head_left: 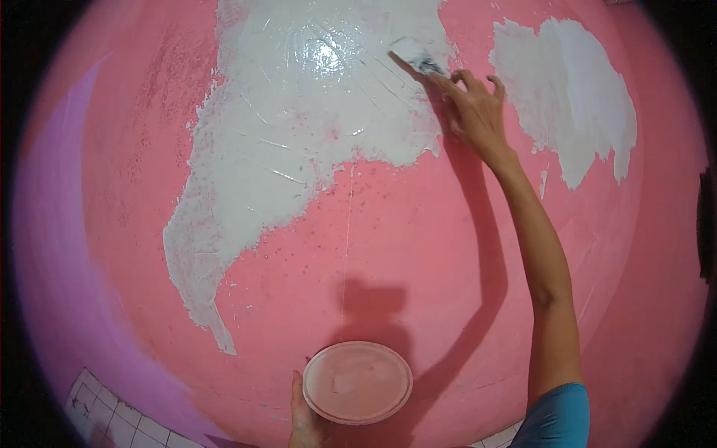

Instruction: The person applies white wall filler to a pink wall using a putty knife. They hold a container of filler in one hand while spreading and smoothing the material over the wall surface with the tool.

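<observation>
Against a pink wall (pixel 299 280), the right hand (pixel 476 112) pinched a white-smeared scraper (pixel 414 58), its grip end hard to make out, outer fingers fanned loosely. The blade was at the upper right edge of a glossy, ridged white patch (pixel 254 164). Below, the left hand (pixel 301 418) — cut off, most fingers hidden — held a round, rimmed pinkish disc (pixel 358 382), thumb at its side.

Pale tiles (pixel 119 415), lower left; purple wall band (pixel 56 201), left; dark object (pixel 705 224), right edge.
</observation>
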Demonstrator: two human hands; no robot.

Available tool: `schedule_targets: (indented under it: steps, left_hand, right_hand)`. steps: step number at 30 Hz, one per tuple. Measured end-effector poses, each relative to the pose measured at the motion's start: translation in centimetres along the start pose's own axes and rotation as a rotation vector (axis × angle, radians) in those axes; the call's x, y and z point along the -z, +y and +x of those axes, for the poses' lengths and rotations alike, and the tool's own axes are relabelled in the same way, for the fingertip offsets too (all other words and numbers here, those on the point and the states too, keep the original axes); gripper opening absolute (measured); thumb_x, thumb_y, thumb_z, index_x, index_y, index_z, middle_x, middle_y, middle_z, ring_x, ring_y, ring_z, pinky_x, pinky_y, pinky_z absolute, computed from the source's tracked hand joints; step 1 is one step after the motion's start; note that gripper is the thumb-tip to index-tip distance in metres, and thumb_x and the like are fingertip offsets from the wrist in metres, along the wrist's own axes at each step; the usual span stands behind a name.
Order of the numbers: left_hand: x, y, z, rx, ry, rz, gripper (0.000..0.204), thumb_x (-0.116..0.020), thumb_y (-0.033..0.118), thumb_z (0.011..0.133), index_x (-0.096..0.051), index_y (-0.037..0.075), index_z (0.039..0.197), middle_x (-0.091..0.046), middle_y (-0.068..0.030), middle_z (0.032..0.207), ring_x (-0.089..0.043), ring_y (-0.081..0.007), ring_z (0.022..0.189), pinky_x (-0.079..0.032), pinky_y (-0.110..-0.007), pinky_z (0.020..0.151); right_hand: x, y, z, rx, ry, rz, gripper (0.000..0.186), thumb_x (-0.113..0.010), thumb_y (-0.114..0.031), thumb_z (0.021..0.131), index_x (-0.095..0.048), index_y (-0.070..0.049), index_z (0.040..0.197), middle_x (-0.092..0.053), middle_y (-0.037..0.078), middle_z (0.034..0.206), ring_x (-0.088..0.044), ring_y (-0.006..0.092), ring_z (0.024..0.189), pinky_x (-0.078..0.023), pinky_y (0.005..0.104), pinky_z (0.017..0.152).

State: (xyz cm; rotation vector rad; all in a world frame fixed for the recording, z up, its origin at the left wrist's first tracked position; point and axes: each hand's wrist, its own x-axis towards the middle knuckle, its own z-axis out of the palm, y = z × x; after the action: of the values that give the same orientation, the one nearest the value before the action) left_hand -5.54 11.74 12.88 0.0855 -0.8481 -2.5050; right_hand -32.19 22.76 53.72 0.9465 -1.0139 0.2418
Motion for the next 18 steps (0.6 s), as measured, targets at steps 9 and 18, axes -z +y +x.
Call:
schedule_targets:
  steps: [9,18]
  left_hand:
    - [-0.8,-0.6,-0.9,-0.055,0.025,0.032,0.076,-0.018,0.062,0.095,-0.033,0.005,0.143,-0.040,-0.0168,0.143,-0.039,-0.0311,0.131,-0.034,-0.047,0.108]
    - [-1.2,-1.6,-0.6,-0.052,0.023,0.041,0.076,-0.019,0.062,0.095,-0.033,0.003,0.142,-0.042,-0.0164,0.141,-0.041,-0.0307,0.130,-0.036,-0.045,0.107]
  right_hand:
    - [3.2,-1.8,-8.6,0.049,-0.143,-0.018,0.046,-0.061,-0.007,0.082,-0.058,-0.025,0.124,-0.056,0.004,0.098,-0.059,0.0183,0.087,-0.029,0.0515,0.099]
    - [2.1,-1.7,-1.9,0.070,0.029,0.074,0.044,-0.063,-0.007,0.079,-0.060,-0.021,0.121,-0.057,0.005,0.099,-0.060,0.0196,0.085,-0.029,0.0504,0.099]
